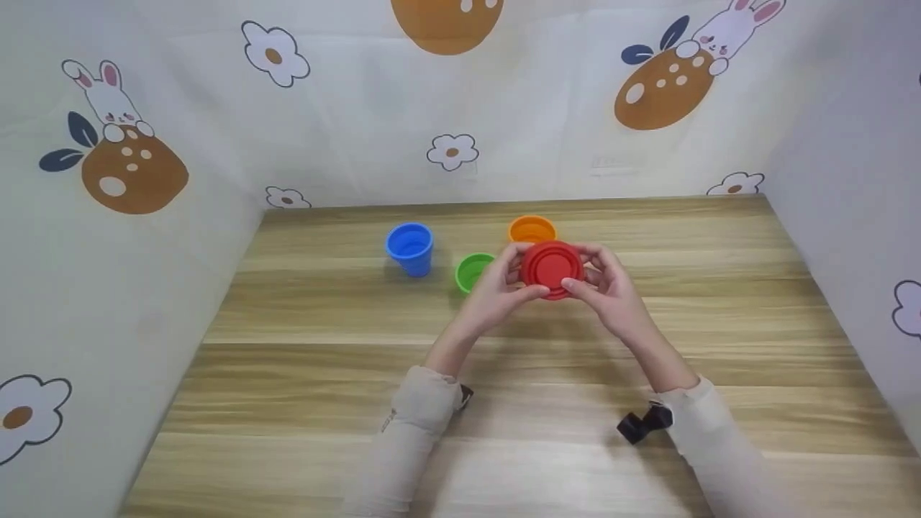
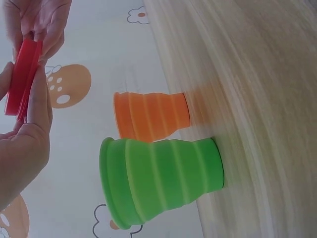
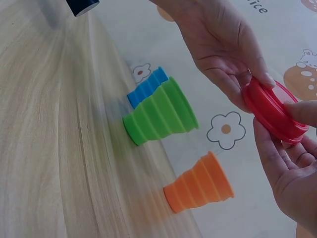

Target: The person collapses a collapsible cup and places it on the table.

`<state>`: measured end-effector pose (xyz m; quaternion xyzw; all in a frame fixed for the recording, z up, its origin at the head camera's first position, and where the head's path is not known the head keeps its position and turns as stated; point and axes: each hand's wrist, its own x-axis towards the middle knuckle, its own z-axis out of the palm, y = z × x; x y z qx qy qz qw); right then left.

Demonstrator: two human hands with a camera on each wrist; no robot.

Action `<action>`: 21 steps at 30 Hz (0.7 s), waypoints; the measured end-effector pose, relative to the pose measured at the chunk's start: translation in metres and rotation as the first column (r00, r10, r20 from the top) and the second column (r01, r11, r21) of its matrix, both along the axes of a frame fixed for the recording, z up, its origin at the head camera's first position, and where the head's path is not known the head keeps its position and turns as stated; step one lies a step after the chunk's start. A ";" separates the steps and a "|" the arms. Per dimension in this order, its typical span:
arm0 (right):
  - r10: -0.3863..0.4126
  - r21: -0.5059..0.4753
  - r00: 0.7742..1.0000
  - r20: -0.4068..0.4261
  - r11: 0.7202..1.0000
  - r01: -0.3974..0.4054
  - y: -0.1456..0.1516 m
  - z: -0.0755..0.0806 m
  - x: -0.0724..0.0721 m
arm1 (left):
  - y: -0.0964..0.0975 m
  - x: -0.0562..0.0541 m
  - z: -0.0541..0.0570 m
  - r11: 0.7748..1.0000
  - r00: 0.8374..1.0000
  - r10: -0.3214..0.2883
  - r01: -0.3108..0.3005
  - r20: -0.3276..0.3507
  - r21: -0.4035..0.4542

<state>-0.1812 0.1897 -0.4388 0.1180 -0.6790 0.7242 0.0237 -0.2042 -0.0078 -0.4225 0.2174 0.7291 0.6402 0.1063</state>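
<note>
The left grip (image 1: 496, 289) and right grip (image 1: 613, 291) are pinching a collapsed red cup (image 1: 555, 269). A green collapsible cup (image 2: 161, 176) is standing on the desk (image 1: 309, 403).

A blue cup (image 1: 416, 265), a green cup (image 1: 471, 273) and an orange cup (image 1: 532, 229) stand upright and apart on the wood-grain tabletop (image 1: 302, 381). Behind it, a pale wall (image 1: 367, 144) bears printed white rabbits (image 1: 109, 101), spotted brown fruit (image 1: 140, 173) and outlined flowers (image 1: 452, 152).
</note>
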 end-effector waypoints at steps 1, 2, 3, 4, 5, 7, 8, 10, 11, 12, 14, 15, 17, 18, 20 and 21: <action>-0.003 0.005 1.000 -0.002 1.000 0.003 0.000 0.000 0.000 | 0.000 0.000 0.000 1.000 1.000 -0.002 0.002 0.000 0.002; -0.007 0.011 1.000 -0.002 1.000 0.007 0.001 0.001 0.000 | 0.000 0.000 0.000 1.000 1.000 -0.003 0.003 0.001 0.003; -0.009 0.018 1.000 -0.003 1.000 0.009 0.001 0.001 0.001 | 0.000 0.000 0.000 1.000 1.000 -0.003 0.003 0.002 0.006; -0.011 0.024 1.000 -0.003 1.000 0.011 0.001 0.001 0.001 | 0.000 0.000 0.000 1.000 1.000 -0.002 0.002 0.001 0.008; -0.014 0.021 1.000 0.002 1.000 0.014 0.001 0.001 0.001 | 0.000 -0.001 0.000 1.000 1.000 -0.001 0.001 -0.001 0.009; -0.018 0.025 1.000 0.003 1.000 0.018 0.002 0.001 0.001 | 0.001 -0.001 0.000 1.000 1.000 0.002 -0.002 -0.003 0.018; -0.019 0.027 1.000 0.004 0.999 0.019 0.002 0.001 0.000 | 0.000 -0.001 0.000 1.000 1.000 0.000 0.000 0.000 0.025; -0.020 0.026 1.000 0.004 0.999 0.020 0.002 0.000 0.000 | 0.000 -0.001 0.000 1.000 1.000 0.002 -0.001 0.000 0.028; -0.023 0.032 1.000 0.001 0.999 0.023 0.003 0.000 0.000 | 0.000 0.000 0.000 1.000 1.000 0.003 -0.003 0.001 0.026; -0.027 0.039 1.000 -0.003 0.999 0.027 0.003 0.000 0.000 | 0.000 0.000 0.000 1.000 1.000 0.005 -0.005 0.001 0.026; -0.035 0.053 0.999 -0.012 0.998 0.035 0.003 0.000 0.000 | 0.000 0.000 0.000 1.000 1.000 0.010 -0.010 -0.006 0.020; -0.038 0.060 0.999 -0.013 0.997 0.039 0.003 0.000 0.001 | 0.000 -0.001 0.000 1.000 1.000 0.015 -0.015 -0.011 0.016; -0.044 0.073 0.999 -0.016 0.996 0.045 0.004 0.000 0.001 | 0.001 -0.001 -0.001 1.000 1.000 0.022 -0.022 -0.013 0.015; -0.045 0.073 0.999 -0.015 0.996 0.046 0.003 0.000 0.000 | 0.001 -0.001 -0.001 1.000 1.000 0.024 -0.024 -0.014 0.017; -0.047 0.072 0.999 -0.013 0.996 0.047 0.003 0.000 0.000 | 0.001 0.000 -0.001 0.999 1.000 0.028 -0.028 -0.010 0.018; -0.048 0.071 0.999 -0.013 0.996 0.049 0.002 0.000 0.000 | 0.001 0.000 -0.001 0.999 0.999 0.030 -0.030 -0.010 0.018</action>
